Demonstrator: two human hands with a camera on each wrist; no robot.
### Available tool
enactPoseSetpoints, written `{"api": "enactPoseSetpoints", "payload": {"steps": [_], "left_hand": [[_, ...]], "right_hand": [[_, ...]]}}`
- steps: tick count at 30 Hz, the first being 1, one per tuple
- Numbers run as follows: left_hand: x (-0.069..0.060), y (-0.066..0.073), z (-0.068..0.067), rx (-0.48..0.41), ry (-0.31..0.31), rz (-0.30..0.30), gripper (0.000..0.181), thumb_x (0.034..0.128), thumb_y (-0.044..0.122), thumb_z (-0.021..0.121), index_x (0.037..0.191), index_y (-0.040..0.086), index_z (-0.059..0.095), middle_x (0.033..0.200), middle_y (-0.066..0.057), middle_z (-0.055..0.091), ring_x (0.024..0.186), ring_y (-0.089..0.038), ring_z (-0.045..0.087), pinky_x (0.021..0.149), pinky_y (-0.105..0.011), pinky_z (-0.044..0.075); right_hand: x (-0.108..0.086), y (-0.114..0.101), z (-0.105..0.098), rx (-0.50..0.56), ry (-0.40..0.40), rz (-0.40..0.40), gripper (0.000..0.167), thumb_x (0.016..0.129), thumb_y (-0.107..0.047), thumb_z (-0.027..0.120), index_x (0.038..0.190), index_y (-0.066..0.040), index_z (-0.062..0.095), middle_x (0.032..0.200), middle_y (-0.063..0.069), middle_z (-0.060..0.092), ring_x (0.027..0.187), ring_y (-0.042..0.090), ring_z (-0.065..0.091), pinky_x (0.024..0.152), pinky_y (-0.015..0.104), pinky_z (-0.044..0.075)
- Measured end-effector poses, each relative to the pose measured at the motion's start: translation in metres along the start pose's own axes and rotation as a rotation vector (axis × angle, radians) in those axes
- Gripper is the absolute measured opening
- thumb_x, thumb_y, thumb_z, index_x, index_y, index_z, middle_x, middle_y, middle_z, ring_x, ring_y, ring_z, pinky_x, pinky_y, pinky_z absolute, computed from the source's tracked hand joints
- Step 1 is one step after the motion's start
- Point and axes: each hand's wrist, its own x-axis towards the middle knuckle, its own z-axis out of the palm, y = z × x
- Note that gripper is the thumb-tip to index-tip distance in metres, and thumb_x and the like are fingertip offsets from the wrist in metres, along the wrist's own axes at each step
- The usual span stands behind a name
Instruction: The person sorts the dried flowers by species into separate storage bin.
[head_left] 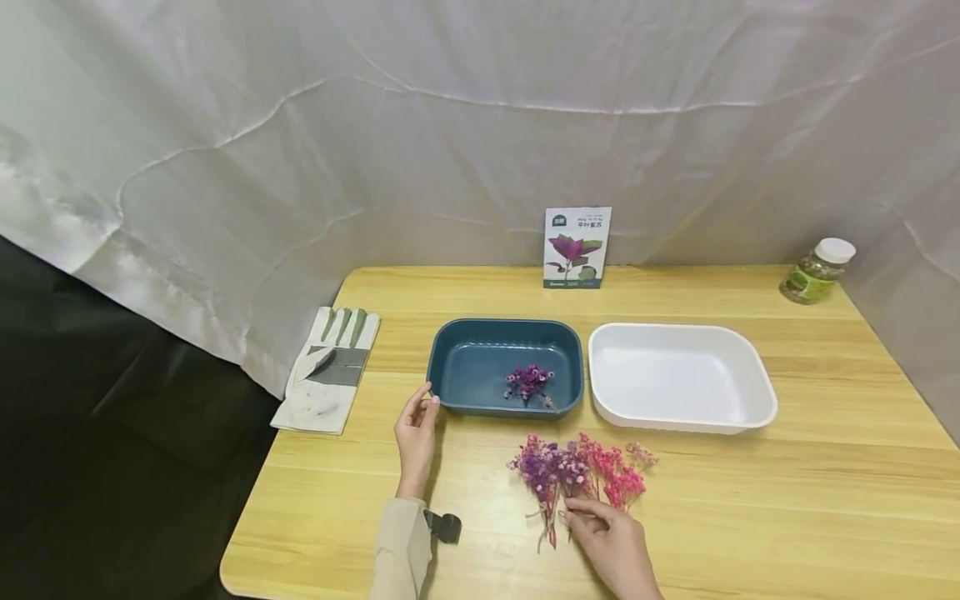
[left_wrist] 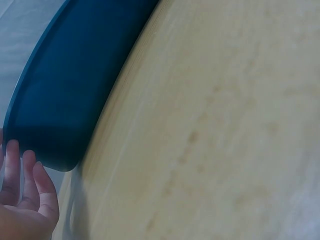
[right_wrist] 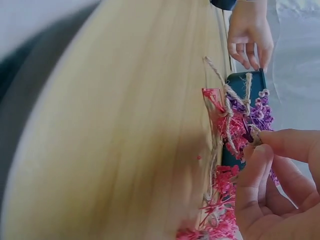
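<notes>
Pinched sprig of dried purple flowers (head_left: 572, 468), just over or on the table's near middle, can't tell if its head touches wood; fluffy, crumbly-looking cluster on a thin wiry stem; head points to 12, stem to 6, long axis on the 12–6 line; right hand (head_left: 611, 537) comes in from 5, thumb and forefinger tips closed on the stem, other fingers bent.

Around the sprig: mixed purple-and-pink bunch (head_left: 538, 467) close at 9, heads to 11, stems to 5; rough tan twine (right_wrist: 248, 90) knotted there, seen from the right wrist; frizzy pink sprays (head_left: 624, 486) close at 3; left hand (head_left: 417, 433) farther out at 9, fingers spread, loosely bent, tips touching the near-left corner of the dark blue tray (head_left: 480, 410), nothing lifted.

That tray at 11, smooth, slightly glossy, rounded rectangle; small purple clump (head_left: 528, 381) inside, toward the tray's 4; white tray (head_left: 675, 425) at 2, same shape, smooth.

Farther: pale cloth glove (head_left: 330, 375) with grey patches, between 9 and 10, fingers to 12; flat printed packet (head_left: 576, 250) upright at 12 against creased satiny curtain (head_left: 450, 183); clear jar (head_left: 817, 271), white lid, green label, at 2; wood-grain table (head_left: 825, 517) under all.
</notes>
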Motion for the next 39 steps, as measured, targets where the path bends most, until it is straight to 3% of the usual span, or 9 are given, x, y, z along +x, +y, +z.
{"api": "enactPoseSetpoints", "payload": {"steps": [6, 9, 17, 22, 28, 39], "left_hand": [[-0.01, 0.021, 0.002, 0.014, -0.01, 0.019, 0.035, 0.0937, 0.002, 0.06, 0.126, -0.01, 0.058, 0.081, 0.009, 0.059, 0.074, -0.005, 0.058, 0.072, -0.015, 0.05], [-0.01, 0.022, 0.002, 0.004, -0.011, 0.011, 0.035, 0.0937, 0.002, 0.061, 0.126, -0.009, 0.058, 0.081, 0.009, 0.059, 0.075, -0.006, 0.058, 0.073, -0.015, 0.05], [0.003, -0.008, -0.001, -0.003, -0.001, 0.024, 0.036, 0.0938, 0.007, 0.063, 0.128, -0.005, 0.059, 0.081, 0.012, 0.059, 0.074, -0.002, 0.056, 0.07, -0.012, 0.048], [0.002, -0.007, 0.0, 0.007, -0.005, 0.029, 0.037, 0.0944, 0.008, 0.062, 0.129, -0.006, 0.058, 0.081, 0.012, 0.059, 0.074, 0.0, 0.056, 0.07, -0.012, 0.048], [0.002, -0.002, 0.0, -0.001, -0.002, -0.007, 0.035, 0.0935, 0.004, 0.062, 0.127, -0.006, 0.059, 0.081, 0.012, 0.059, 0.074, -0.001, 0.056, 0.072, -0.013, 0.049], [0.002, -0.005, 0.0, 0.0, 0.0, -0.01, 0.036, 0.0938, 0.007, 0.063, 0.128, -0.004, 0.06, 0.082, 0.012, 0.058, 0.075, -0.003, 0.056, 0.071, -0.012, 0.048]], "right_hand": [[-0.003, -0.004, -0.003, 0.022, 0.022, -0.002, 0.018, 0.08, -0.004, 0.076, 0.098, -0.005, 0.076, 0.077, 0.006, 0.073, 0.058, -0.001, 0.057, 0.055, 0.017, 0.05], [-0.004, -0.005, -0.004, 0.041, 0.031, 0.009, 0.018, 0.079, -0.003, 0.076, 0.098, -0.005, 0.076, 0.075, 0.005, 0.072, 0.058, -0.001, 0.056, 0.055, 0.017, 0.05], [-0.006, -0.007, -0.006, 0.119, 0.047, 0.023, 0.018, 0.079, 0.0, 0.075, 0.095, -0.007, 0.075, 0.082, 0.006, 0.073, 0.063, -0.001, 0.057, 0.059, 0.018, 0.052], [-0.005, -0.006, -0.006, 0.182, 0.027, 0.061, 0.017, 0.079, 0.0, 0.074, 0.095, -0.005, 0.073, 0.086, 0.007, 0.072, 0.067, 0.001, 0.059, 0.063, 0.017, 0.053], [-0.003, -0.005, -0.007, 0.268, 0.011, 0.088, 0.018, 0.079, 0.0, 0.075, 0.095, 0.0, 0.067, 0.087, 0.009, 0.071, 0.071, 0.003, 0.064, 0.067, 0.017, 0.055], [-0.001, -0.004, -0.009, 0.355, -0.032, 0.175, 0.032, 0.082, -0.006, 0.075, 0.11, 0.005, 0.064, 0.1, 0.011, 0.07, 0.078, 0.001, 0.062, 0.074, 0.016, 0.053]]}}
